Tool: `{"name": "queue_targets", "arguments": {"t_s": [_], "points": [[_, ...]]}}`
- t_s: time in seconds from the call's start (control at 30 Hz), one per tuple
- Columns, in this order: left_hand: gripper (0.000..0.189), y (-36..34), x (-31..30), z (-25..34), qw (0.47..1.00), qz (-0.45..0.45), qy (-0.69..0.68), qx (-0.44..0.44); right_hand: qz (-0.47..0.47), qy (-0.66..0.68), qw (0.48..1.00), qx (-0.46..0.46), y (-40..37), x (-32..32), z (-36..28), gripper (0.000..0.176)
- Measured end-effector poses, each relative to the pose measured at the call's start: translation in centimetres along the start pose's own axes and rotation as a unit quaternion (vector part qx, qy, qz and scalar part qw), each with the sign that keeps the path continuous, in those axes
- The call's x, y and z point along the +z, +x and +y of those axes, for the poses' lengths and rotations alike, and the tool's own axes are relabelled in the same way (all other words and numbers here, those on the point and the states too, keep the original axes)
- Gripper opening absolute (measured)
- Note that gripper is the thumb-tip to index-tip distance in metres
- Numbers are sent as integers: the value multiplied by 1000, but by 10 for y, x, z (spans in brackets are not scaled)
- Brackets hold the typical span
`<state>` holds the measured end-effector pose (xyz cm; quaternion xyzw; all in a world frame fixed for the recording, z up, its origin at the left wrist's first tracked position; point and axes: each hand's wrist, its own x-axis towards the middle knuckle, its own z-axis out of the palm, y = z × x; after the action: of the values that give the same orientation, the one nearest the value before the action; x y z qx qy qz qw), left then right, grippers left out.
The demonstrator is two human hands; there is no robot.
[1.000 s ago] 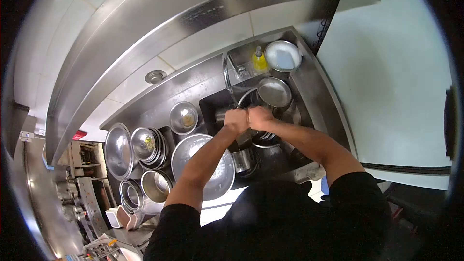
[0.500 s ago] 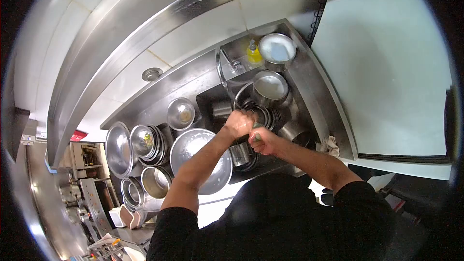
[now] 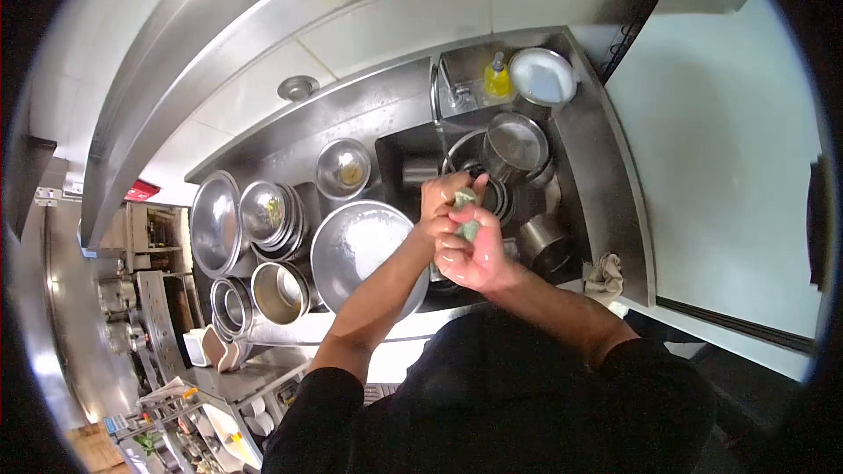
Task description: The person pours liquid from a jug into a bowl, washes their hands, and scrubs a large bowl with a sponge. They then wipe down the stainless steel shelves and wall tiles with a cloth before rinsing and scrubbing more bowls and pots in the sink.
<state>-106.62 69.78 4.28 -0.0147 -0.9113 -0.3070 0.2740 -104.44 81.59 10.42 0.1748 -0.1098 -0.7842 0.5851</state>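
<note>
Over the sink (image 3: 571, 136), both hands squeeze a wet, crumpled pale green scouring pad (image 3: 468, 228) that shows between the fingers. My left hand (image 3: 437, 202) is closed on its far end. Closed on the nearer part is my right hand (image 3: 479, 259), its wet fingers curled toward the left hand. Directly beneath them in the sink basin lie dark round pans (image 3: 500, 197), partly hidden by the hands. Beyond the hands stands a metal pot (image 3: 515, 145) with cloudy water inside. A thin faucet (image 3: 435, 92) curves down behind the left hand.
Left of the basin are a large metal bowl (image 3: 351, 233), stacked bowls (image 3: 265, 211) and several pots (image 3: 279, 291). At the back right stand a yellow soap bottle (image 3: 497, 79) and a pot of suds (image 3: 543, 77). A rag (image 3: 604, 275) lies on the right rim.
My right hand has turned and come closer against the left, exposing more of the scouring pad. The camera view has shifted slightly, so the sink's contents appear moved.
</note>
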Motion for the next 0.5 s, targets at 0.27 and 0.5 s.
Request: {"name": "queue_targets", "arguments": {"t_s": [0.27,0.5], "points": [[30,-53,73,-9,925,180,-178,-283,-18,10,1000,-11,25,-20,-25,25],[28,-100,140,-35,649,82,-514,-555,110,-64,982,-139,51,-57,-43,29]]}}
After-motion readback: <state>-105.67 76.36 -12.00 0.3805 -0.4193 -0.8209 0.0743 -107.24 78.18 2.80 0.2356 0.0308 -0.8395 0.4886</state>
